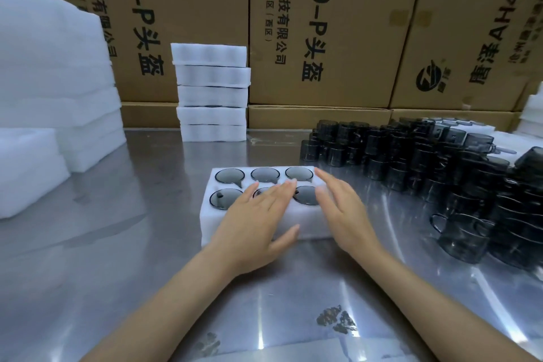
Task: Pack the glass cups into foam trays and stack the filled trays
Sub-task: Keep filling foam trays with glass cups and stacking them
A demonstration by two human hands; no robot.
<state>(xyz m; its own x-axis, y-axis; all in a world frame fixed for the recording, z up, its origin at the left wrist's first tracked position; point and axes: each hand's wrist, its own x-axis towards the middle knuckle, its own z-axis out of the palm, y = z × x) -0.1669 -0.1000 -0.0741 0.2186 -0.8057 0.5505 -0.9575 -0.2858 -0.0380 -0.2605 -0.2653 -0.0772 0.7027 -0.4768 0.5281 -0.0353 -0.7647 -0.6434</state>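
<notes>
A white foam tray (207, 219) lies in the middle of the steel table with dark glass cups (229, 176) sunk in its round pockets, two rows of three. My left hand (255, 214) lies flat over the front middle cup, fingers straight, thumb against the tray's front side. My right hand (340, 209) is flat with straight fingers at the tray's right end, partly over the front right cup. Several filled trays stand in a stack (213, 92) at the back of the table. Many loose smoky glass cups (411, 156) crowd the right side.
Piles of foam sheets (53, 76) and a lower foam block (26, 170) stand at the left. Brown cardboard boxes (332, 26) form a wall behind the table. More foam (533, 114) shows at the far right edge. Bare steel table (132, 244) reaches to the front.
</notes>
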